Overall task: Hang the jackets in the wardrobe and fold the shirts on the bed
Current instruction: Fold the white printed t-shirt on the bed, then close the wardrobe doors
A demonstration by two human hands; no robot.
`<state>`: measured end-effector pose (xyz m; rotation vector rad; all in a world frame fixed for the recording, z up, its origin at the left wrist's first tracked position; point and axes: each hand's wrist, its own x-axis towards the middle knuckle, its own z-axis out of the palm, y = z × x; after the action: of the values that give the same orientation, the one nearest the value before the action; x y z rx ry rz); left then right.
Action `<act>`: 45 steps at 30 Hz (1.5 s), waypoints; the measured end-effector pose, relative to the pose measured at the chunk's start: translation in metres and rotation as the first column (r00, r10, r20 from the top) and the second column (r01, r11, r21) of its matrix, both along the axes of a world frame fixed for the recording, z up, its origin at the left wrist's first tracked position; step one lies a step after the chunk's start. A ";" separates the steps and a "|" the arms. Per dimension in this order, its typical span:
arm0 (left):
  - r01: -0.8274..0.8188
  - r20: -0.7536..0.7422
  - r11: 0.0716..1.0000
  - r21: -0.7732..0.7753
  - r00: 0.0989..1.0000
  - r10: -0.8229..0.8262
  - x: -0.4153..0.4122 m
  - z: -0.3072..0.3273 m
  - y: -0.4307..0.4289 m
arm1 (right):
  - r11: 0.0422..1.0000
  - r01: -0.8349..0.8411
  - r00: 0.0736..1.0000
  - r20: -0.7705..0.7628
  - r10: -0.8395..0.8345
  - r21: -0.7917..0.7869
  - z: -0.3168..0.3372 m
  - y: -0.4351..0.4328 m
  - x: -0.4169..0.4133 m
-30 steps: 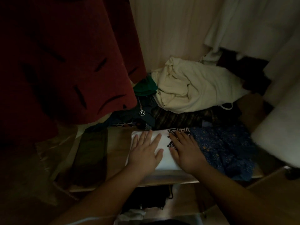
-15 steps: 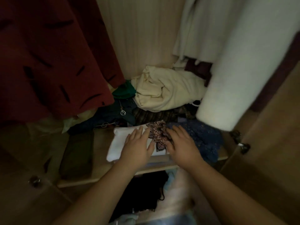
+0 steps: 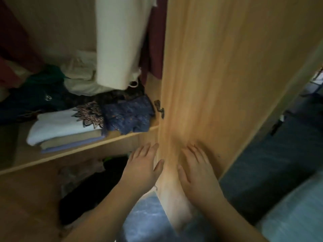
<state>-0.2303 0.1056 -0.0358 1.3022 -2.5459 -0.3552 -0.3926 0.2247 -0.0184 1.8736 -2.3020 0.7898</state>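
Observation:
A folded white shirt (image 3: 57, 126) with a dark flower print lies on top of a small stack on the wardrobe shelf (image 3: 83, 151). Beside it is a crumpled blue patterned garment (image 3: 127, 116). A white garment (image 3: 118, 41) hangs above the shelf, with a dark red one (image 3: 155, 41) behind it. My left hand (image 3: 141, 170) and my right hand (image 3: 197, 170) are both empty, fingers straight, held in front of the edge of the open wardrobe door (image 3: 218, 75), one on each side of it.
A heap of cream (image 3: 78, 75) and dark green clothes (image 3: 43, 88) fills the back of the shelf. Dark clothes (image 3: 90, 187) lie in the compartment below. A metal hinge (image 3: 160, 108) sits on the door's inner side. Right of the door is a dark floor.
Both hands have come off the folded white shirt and drawn back toward me. My view has swung right, bringing the wardrobe door into the middle.

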 end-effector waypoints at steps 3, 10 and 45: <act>0.077 0.010 0.996 0.037 0.997 -0.078 -0.040 0.002 0.039 | 0.997 -0.016 0.997 0.074 0.021 -0.073 0.000 0.056 -0.033; 0.149 0.029 0.989 -0.005 0.988 -0.149 -0.097 0.018 0.085 | 0.969 0.146 0.940 0.332 -0.074 -0.198 0.009 0.106 -0.084; -0.121 -0.580 0.826 0.550 0.657 0.482 0.192 -0.027 -0.081 | 0.855 -0.489 0.857 0.085 0.508 -0.176 0.001 -0.186 0.181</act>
<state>-0.0379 0.0245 -0.0630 1.3650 -1.5854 -1.1968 -0.2120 0.0386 -0.0176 2.4460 -1.7514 1.1282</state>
